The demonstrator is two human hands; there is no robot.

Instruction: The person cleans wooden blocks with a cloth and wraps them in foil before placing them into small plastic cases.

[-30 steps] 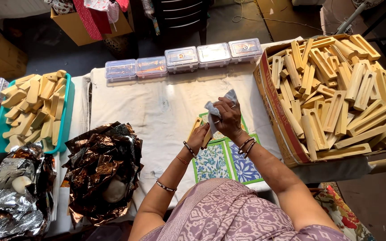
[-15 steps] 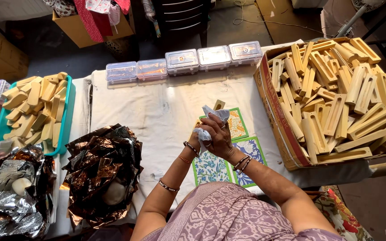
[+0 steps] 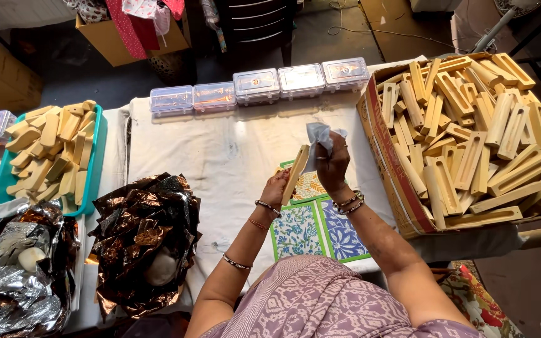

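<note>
My left hand (image 3: pixel 277 188) grips a long pale wooden piece (image 3: pixel 296 173) by its lower end and holds it tilted above the white cloth. My right hand (image 3: pixel 332 164) is closed on a crumpled grey-white rag (image 3: pixel 319 139) pressed against the upper end of that piece. Both wrists wear bangles. Under my hands lie patterned tiles (image 3: pixel 320 228) with green edges, blue and yellow floral prints.
A cardboard box (image 3: pixel 386 163) heaped with similar slotted wooden pieces stands at the right. A teal tray (image 3: pixel 95 166) of wooden pieces is at the left. Several clear plastic boxes (image 3: pixel 257 86) line the far edge. Crumpled foil wrappers (image 3: pixel 142 235) lie at the near left.
My hands rose and shifted slightly right. The wooden piece, barely visible before, now stands out tilted in my left hand with the rag at its top.
</note>
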